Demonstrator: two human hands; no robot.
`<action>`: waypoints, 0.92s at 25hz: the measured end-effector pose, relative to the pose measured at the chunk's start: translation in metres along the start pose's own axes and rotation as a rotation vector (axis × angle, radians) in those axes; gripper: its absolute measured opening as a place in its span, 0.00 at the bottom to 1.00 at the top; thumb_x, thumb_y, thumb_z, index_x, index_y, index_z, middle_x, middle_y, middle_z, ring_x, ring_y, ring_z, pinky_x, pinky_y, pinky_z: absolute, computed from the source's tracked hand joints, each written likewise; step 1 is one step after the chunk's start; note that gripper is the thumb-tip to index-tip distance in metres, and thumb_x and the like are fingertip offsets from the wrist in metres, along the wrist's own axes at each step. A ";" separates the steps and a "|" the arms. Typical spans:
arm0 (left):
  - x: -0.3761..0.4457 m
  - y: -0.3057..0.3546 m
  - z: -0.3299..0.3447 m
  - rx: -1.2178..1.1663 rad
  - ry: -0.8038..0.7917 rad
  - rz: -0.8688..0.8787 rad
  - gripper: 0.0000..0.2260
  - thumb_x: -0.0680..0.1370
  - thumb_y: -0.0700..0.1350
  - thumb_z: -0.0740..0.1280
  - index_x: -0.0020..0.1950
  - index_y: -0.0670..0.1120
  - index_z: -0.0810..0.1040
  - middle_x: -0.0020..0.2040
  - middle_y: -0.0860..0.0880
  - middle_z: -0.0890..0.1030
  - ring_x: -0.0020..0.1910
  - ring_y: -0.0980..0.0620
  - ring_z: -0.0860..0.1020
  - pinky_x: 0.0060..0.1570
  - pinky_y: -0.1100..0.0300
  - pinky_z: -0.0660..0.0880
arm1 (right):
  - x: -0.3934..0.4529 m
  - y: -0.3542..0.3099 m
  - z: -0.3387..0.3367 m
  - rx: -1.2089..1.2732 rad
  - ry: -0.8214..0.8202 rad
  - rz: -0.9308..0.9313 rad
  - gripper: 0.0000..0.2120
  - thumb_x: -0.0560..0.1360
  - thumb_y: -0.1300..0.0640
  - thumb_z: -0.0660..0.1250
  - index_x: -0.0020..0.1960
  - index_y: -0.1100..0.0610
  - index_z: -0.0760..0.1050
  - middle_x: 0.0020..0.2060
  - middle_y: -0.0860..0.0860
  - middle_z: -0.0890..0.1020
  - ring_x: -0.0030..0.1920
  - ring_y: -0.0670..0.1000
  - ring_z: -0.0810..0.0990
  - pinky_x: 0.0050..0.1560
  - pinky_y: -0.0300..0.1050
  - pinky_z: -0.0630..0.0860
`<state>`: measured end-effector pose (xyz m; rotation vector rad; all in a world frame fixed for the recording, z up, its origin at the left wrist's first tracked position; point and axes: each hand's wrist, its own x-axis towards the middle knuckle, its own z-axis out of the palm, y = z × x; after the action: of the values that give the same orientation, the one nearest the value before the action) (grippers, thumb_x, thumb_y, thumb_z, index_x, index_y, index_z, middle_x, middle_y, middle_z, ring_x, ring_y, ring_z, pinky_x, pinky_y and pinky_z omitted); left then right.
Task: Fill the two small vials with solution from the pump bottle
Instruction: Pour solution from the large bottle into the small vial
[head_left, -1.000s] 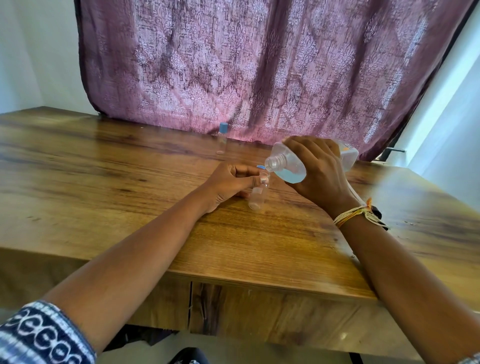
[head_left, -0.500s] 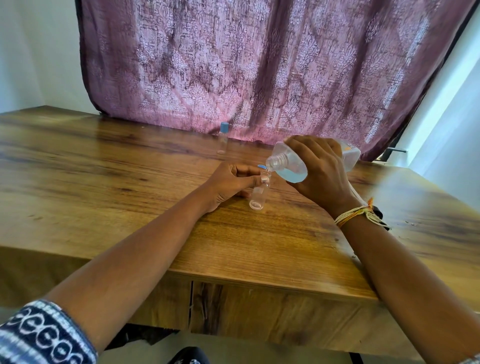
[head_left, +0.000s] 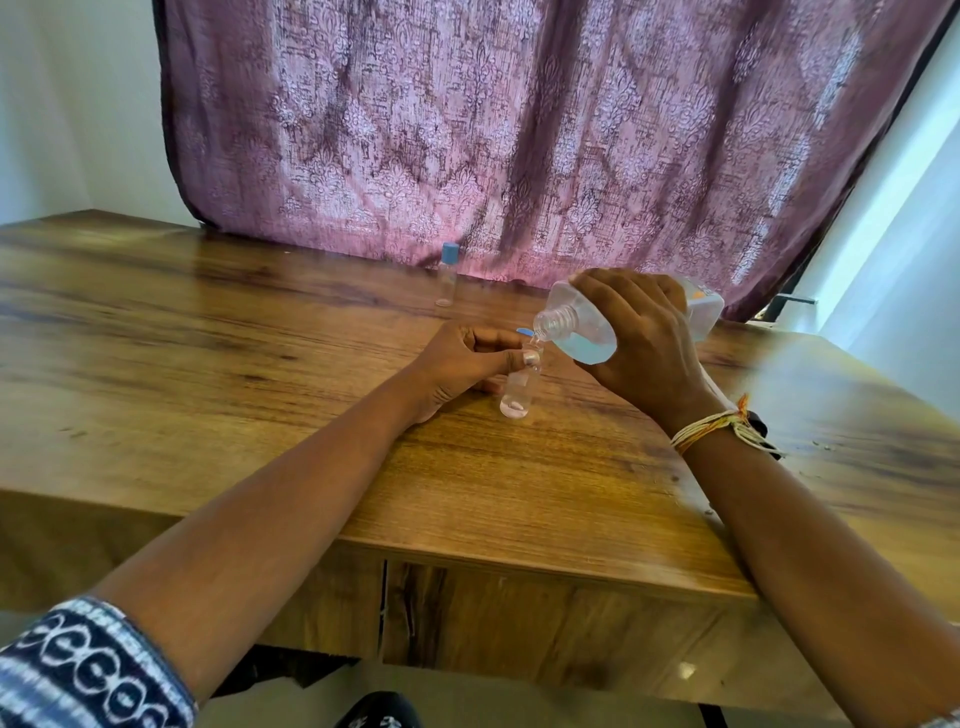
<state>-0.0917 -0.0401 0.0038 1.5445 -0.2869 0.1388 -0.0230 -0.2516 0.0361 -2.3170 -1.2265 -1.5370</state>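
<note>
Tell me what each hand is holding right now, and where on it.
Left hand pinches the small vial near its neck. Right hand grips the tipped bottle around its body.

Pale blue solution (head_left: 587, 349), blue-capped clear vial (head_left: 447, 275), mauve damask-patterned curtain (head_left: 519, 130), brown wood-grain table (head_left: 208, 338), navy-and-white patterned sleeve (head_left: 78, 670).

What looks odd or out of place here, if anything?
The pump bottle has no pump on its neck: the right hand tips it to pour straight into the open vial the left hand holds. No spill shows on the table.
</note>
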 end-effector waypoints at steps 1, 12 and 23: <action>0.000 0.000 0.000 0.002 0.000 -0.001 0.05 0.73 0.39 0.72 0.48 0.46 0.85 0.43 0.50 0.86 0.43 0.53 0.82 0.36 0.65 0.78 | 0.000 0.000 0.000 0.002 -0.001 -0.001 0.22 0.72 0.46 0.72 0.61 0.57 0.77 0.58 0.52 0.81 0.59 0.56 0.79 0.55 0.57 0.72; 0.003 -0.002 -0.002 0.011 0.003 0.003 0.06 0.72 0.41 0.73 0.49 0.45 0.85 0.51 0.42 0.85 0.49 0.47 0.81 0.41 0.59 0.78 | 0.000 -0.001 -0.001 0.004 -0.008 -0.006 0.21 0.72 0.47 0.71 0.62 0.56 0.76 0.58 0.52 0.81 0.59 0.56 0.79 0.55 0.57 0.71; 0.004 -0.003 -0.002 0.026 0.007 0.002 0.07 0.73 0.40 0.73 0.50 0.43 0.84 0.49 0.46 0.85 0.49 0.47 0.82 0.43 0.56 0.77 | 0.001 -0.001 -0.002 0.001 -0.001 -0.008 0.21 0.73 0.47 0.71 0.61 0.56 0.76 0.58 0.52 0.81 0.59 0.56 0.79 0.55 0.56 0.71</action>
<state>-0.0870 -0.0386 0.0019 1.5692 -0.2818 0.1498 -0.0250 -0.2513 0.0370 -2.3153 -1.2377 -1.5383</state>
